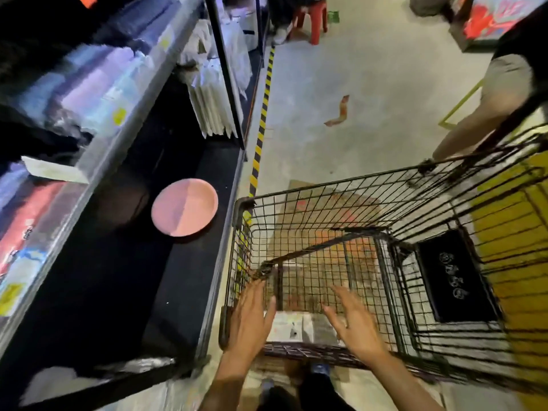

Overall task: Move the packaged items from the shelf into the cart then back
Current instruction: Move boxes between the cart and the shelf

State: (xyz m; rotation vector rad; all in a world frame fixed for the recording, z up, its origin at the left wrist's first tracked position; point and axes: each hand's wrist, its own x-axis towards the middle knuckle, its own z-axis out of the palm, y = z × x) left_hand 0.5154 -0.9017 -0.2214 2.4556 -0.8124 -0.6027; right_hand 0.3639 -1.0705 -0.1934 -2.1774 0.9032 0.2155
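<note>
A black wire cart [350,185] stands right of the dark shelf [189,292]. Pale packaged items [292,326] lie at the near end of the cart's basket. My left hand [252,318] and my right hand [354,323] hover over that end with fingers spread, one on each side of the packages, holding nothing. More white packaged items [212,108] stand in a row at the far end of the lower shelf. A pink plate [185,206] lies on the lower shelf.
Upper shelves at the left carry blurred packaged goods [98,84]. Another person [504,84] stands at the cart's far right corner. A yellow-black striped strip [262,123] runs along the floor. A red stool [314,19] is at the back.
</note>
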